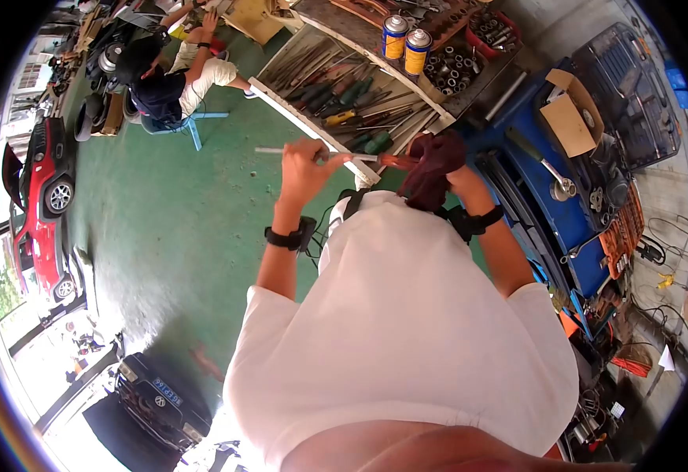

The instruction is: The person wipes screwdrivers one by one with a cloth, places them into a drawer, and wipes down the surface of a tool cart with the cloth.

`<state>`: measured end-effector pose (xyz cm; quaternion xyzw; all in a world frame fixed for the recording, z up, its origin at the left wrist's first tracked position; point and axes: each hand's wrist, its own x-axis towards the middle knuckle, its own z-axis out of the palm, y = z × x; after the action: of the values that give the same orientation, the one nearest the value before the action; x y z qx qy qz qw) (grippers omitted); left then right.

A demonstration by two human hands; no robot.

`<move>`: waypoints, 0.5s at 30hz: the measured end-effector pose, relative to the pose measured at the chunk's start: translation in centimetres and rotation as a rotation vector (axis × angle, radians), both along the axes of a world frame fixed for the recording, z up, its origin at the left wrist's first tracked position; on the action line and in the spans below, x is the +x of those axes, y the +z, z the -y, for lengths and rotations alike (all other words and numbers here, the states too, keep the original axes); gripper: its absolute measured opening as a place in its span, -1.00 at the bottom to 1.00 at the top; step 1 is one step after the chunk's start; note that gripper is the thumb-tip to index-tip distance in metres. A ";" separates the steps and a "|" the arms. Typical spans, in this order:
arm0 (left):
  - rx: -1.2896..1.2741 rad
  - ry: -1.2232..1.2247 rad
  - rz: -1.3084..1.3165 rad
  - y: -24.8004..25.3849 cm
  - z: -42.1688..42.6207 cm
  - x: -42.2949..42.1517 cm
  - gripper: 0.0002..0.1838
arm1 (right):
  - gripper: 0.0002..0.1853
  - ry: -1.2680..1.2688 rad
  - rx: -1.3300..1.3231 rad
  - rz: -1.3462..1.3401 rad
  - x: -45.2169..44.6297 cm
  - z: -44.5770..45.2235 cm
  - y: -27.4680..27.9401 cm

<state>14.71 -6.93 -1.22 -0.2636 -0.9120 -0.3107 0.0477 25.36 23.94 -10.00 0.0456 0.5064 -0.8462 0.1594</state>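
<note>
A long screwdriver-like tool (366, 157) lies level between my hands, its thin metal shaft pointing left and its reddish handle on the right. My left hand (304, 165) is closed around the shaft, with the tip sticking out beyond the fingers. A dark red cloth (433, 169) is bunched over the handle end, and my right hand (460, 179) grips it there; its fingers are largely hidden by the cloth. Just beyond both hands is an open drawer (293, 105) holding many screwdrivers and other long tools.
Two spray cans (394, 38) and a tray of sockets (450, 72) stand on the bench above the drawer. At right, a blue tool cart (544, 169) carries a cardboard box (572, 114) and a ratchet. A seated person (163, 82) is at upper left; cars stand at far left.
</note>
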 end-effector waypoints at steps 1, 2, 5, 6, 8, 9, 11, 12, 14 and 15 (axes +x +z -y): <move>0.044 -0.049 -0.115 -0.3 -0.2 -0.6 -0.52 | -0.48 -0.031 -0.105 0.019 -0.1 1.0 1.6; 0.040 -0.056 -0.111 -0.6 -0.5 -1.3 -0.52 | -0.47 -0.062 -0.211 0.037 -0.3 1.9 3.1; 0.133 -0.112 -0.063 -1.1 -1.9 -2.3 -0.57 | -0.52 -0.077 -0.336 -0.126 -2.5 4.0 8.8; 0.140 -0.116 0.121 -1.0 -2.3 -2.1 -0.58 | -0.53 -0.209 -0.254 -0.229 -2.9 4.2 9.5; 0.148 -0.122 0.486 -0.9 -3.2 -2.0 -0.57 | -0.54 -0.344 -0.174 -0.336 -3.9 4.3 9.7; 0.165 -0.173 0.506 -1.9 -3.5 -2.0 -0.58 | -0.58 -0.443 0.075 -0.424 -4.8 4.0 9.3; 0.177 -0.221 0.410 -3.6 -3.3 -2.3 -0.58 | -0.60 -0.546 0.334 -0.502 -5.4 4.0 9.9; 0.190 -0.263 0.319 -4.2 -3.4 -2.4 -0.58 | -0.59 -0.443 0.302 -0.520 -5.1 4.5 11.6; 0.181 -0.271 0.323 -4.7 -2.8 -3.0 -0.63 | -0.56 -0.344 0.271 -0.531 -4.3 5.0 12.8; 0.188 -0.258 0.257 -4.7 -2.5 -3.4 -0.66 | -0.55 -0.270 0.291 -0.447 -4.1 5.0 12.9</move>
<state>11.29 -4.46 -5.93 -0.3307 -0.8361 -0.4293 -0.0849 21.28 18.92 2.91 -0.0525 0.6342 -0.7674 -0.0784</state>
